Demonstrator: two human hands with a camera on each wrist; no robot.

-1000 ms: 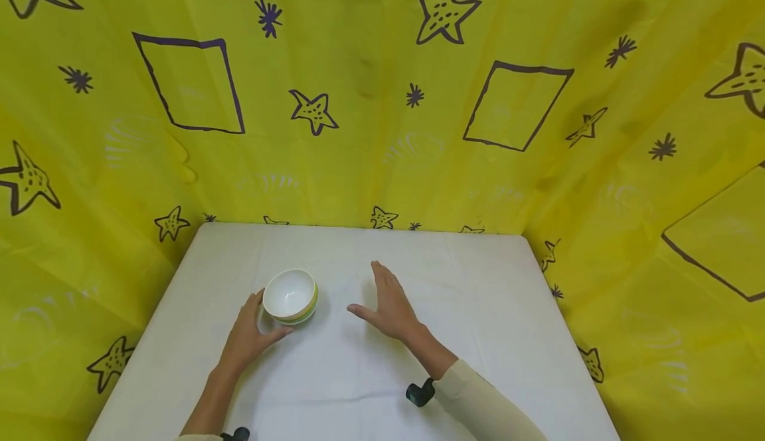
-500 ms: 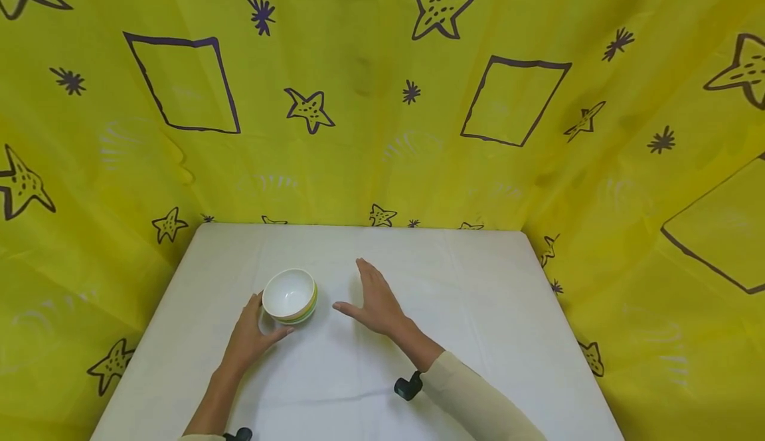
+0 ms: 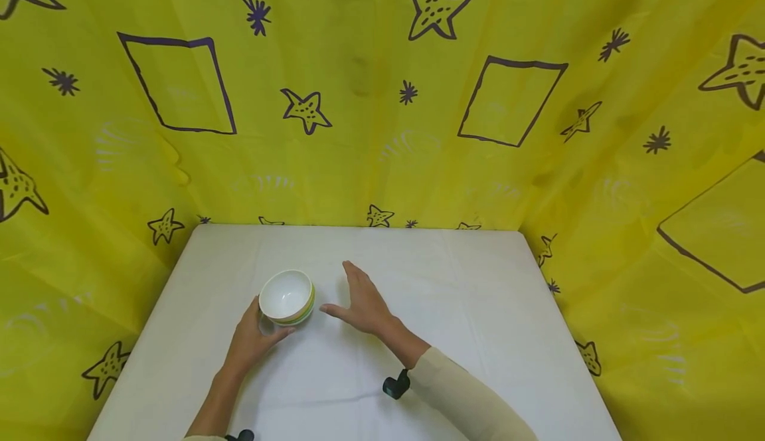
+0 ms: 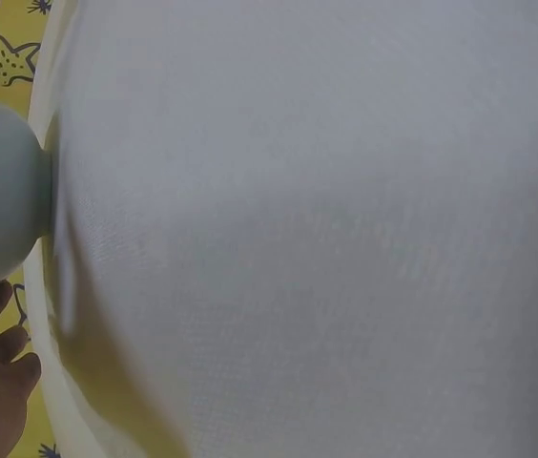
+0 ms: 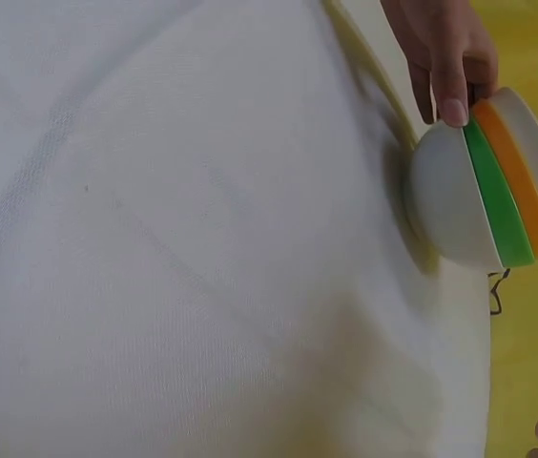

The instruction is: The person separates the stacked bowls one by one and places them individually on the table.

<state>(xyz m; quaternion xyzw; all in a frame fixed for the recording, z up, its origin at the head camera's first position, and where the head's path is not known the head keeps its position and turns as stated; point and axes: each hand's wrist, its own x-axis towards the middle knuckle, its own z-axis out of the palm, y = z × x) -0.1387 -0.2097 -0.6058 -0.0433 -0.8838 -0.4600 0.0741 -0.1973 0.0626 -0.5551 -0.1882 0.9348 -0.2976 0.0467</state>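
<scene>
Two hands are at work on the white counter (image 3: 454, 295). The left hand (image 3: 251, 341) cups the near side of the striped bowl (image 3: 287, 297) (green and orange bands), which sits left of centre. The right hand (image 3: 358, 305), fingers spread flat and holding nothing, has slid leftward over the last second, now just beside the bowl, apparently closing for a two-handed hold.

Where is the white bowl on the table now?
In the head view, the bowl stands left of the table's centre, with the left hand touching its near side and the open right hand just beside it.
</scene>
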